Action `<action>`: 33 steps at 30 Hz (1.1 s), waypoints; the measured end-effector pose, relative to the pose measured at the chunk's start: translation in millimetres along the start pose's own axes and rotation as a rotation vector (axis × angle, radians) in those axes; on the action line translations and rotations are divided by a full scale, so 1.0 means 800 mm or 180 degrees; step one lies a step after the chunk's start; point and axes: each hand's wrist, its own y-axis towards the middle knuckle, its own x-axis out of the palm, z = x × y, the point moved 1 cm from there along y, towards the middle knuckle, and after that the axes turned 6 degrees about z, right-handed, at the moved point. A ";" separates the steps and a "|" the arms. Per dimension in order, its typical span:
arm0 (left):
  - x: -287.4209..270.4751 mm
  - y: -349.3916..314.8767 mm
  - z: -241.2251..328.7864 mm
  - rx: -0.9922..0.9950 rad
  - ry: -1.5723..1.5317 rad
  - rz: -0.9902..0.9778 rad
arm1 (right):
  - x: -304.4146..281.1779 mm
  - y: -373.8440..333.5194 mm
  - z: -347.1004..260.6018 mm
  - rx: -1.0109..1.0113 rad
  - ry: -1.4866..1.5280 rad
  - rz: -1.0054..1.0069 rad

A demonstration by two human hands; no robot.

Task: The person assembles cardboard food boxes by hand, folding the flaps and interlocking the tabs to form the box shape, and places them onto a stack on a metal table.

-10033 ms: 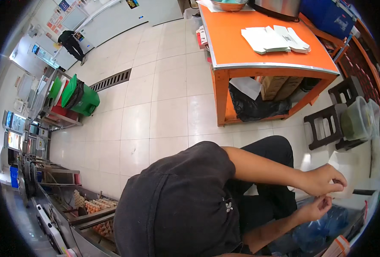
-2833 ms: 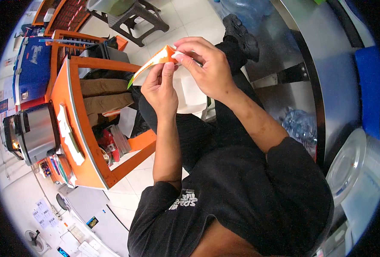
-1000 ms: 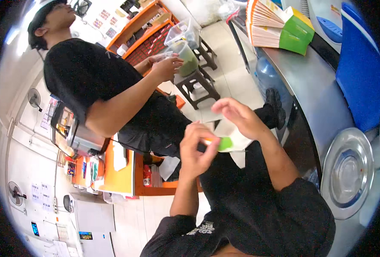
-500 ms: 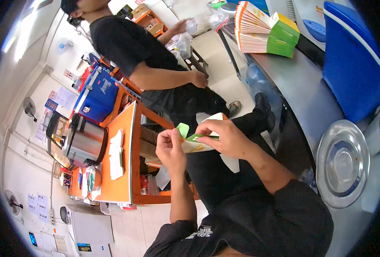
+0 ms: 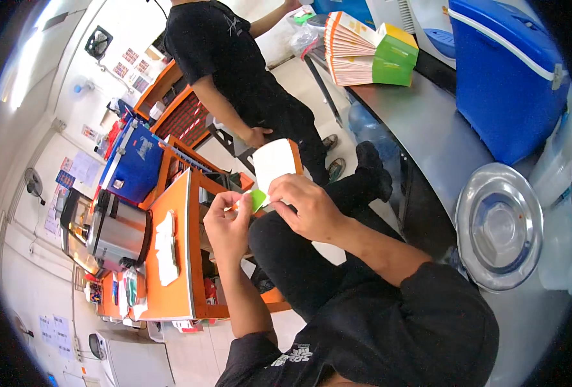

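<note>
Above my knees I hold a paper carton with its white inside facing up, an orange edge and a green flap. My left hand pinches the green flap between thumb and fingers. Close beside it, my right hand grips the carton's lower edge, fingers bent; its fingertips partly cover the fold. A nested stack of similar cartons, orange, white, yellow and green, lies on the steel counter at the far right.
A blue cooler box and a round metal tray are on the right-hand counter. To the left, an orange table bears a steel cooker and another blue cooler. A person in black stands ahead.
The carton has turned so its white inside faces up, and both hands have shifted slightly left. The other person has turned away and stepped further off. My view has shifted a little.
</note>
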 end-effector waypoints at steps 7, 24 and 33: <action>0.022 0.017 -0.019 0.0039 -0.0593 -0.0199 | 0.009 -0.005 0.028 0.0137 -0.0107 0.0129; 0.056 0.057 -0.158 -0.1023 -0.0539 -0.1023 | 0.060 -0.026 0.145 0.0713 -0.0249 -0.0585; 0.089 0.056 -0.203 -0.1275 -0.0740 -0.1265 | 0.060 -0.042 0.182 0.1195 -0.0091 -0.0858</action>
